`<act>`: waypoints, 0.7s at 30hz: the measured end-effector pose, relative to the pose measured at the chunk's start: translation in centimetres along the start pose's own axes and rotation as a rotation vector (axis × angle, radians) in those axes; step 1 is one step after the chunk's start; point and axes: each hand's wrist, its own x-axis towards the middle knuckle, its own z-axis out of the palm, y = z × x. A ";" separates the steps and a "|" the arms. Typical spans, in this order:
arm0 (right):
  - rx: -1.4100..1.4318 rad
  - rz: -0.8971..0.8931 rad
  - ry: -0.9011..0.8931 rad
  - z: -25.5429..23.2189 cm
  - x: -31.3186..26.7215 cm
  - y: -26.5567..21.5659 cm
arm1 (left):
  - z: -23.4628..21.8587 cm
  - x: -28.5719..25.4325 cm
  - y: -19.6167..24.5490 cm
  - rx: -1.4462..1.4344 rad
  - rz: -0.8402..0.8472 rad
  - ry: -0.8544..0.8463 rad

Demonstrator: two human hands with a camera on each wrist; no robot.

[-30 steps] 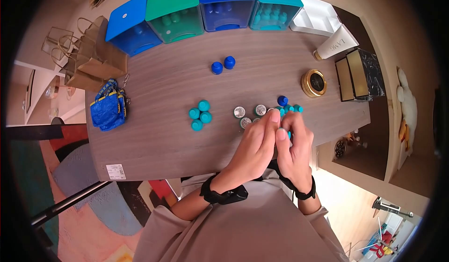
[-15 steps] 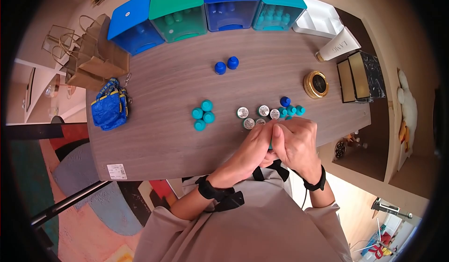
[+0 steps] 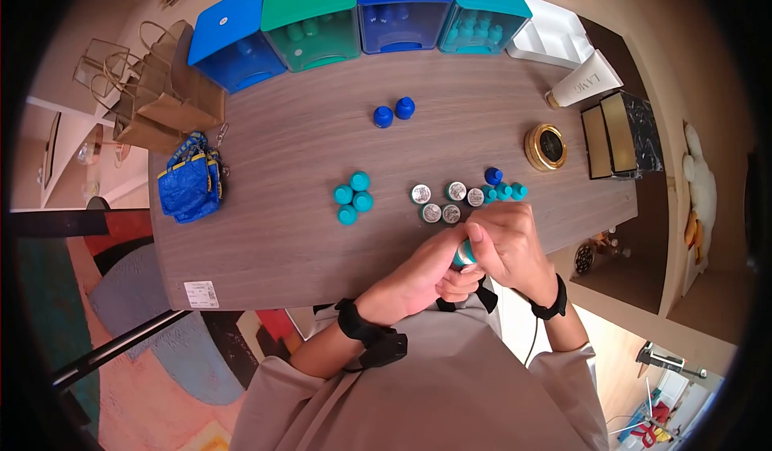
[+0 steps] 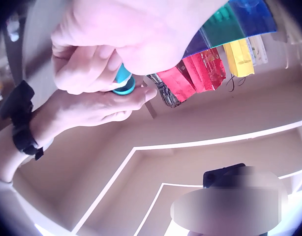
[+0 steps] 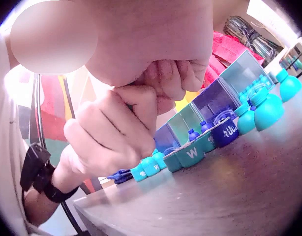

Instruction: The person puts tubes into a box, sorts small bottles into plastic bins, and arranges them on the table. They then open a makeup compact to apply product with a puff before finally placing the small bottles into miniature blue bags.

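Note:
Both hands meet close to the person's body, at the table's front edge. Between them sits a small teal bottle [image 3: 464, 253], its pale rim showing in the head view and its teal ring end in the left wrist view. My left hand [image 3: 422, 274] curls its fingers round it from the left. From the right, my right hand [image 3: 513, 246] grips it with the thumb along its side; the palms hide most of it. Just beyond stand several small jars with silver tops [image 3: 431, 213] and several teal bottles [image 3: 503, 190], with one dark blue bottle [image 3: 493, 176] behind.
Several teal bottles [image 3: 363, 201] cluster left of centre; two dark blue bottles [image 3: 404, 107] stand farther back. Four coloured bins line the rear, including a green bin [image 3: 310, 16]. A gold-rimmed tin [image 3: 545, 147], white tube [image 3: 587, 79] and blue bag [image 3: 190, 189] lie along the sides.
The hands have drawn back toward the body and turned, the fingers now wrapped more fully round the teal bottle. More of the silver-topped jars show. The view has shifted slightly.

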 end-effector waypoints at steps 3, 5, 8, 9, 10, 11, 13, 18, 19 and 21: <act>0.081 0.131 0.072 0.5 -0.2 -0.6 | -0.1 0.0 0.2 0.000 0.016 0.045; 0.065 0.230 0.107 0.9 -0.4 -0.9 | 0.4 -0.1 0.5 0.067 0.073 0.097; -0.005 0.149 0.137 1.0 0.0 -0.8 | 0.7 -0.1 0.5 0.089 0.102 0.153; -0.007 0.151 0.139 0.9 0.1 -0.7 | 0.6 0.1 0.5 0.090 0.099 0.151; -0.010 0.144 0.135 0.8 0.2 -0.6 | 0.3 0.2 0.5 0.102 0.112 0.113; -0.013 0.136 0.131 0.7 0.2 -0.6 | 0.1 0.3 0.5 0.113 0.126 0.076; -0.021 0.133 0.129 0.4 0.4 -0.5 | 0.4 0.5 0.6 0.108 0.147 0.080; -0.027 0.135 0.135 0.4 0.3 -0.3 | 1.1 0.6 0.9 0.121 0.157 0.127; -0.024 0.142 0.132 0.4 0.2 -0.4 | 1.3 0.6 0.9 0.120 0.153 0.142; -0.021 0.151 0.131 0.2 0.0 -0.4 | 1.4 0.8 0.8 0.120 0.147 0.157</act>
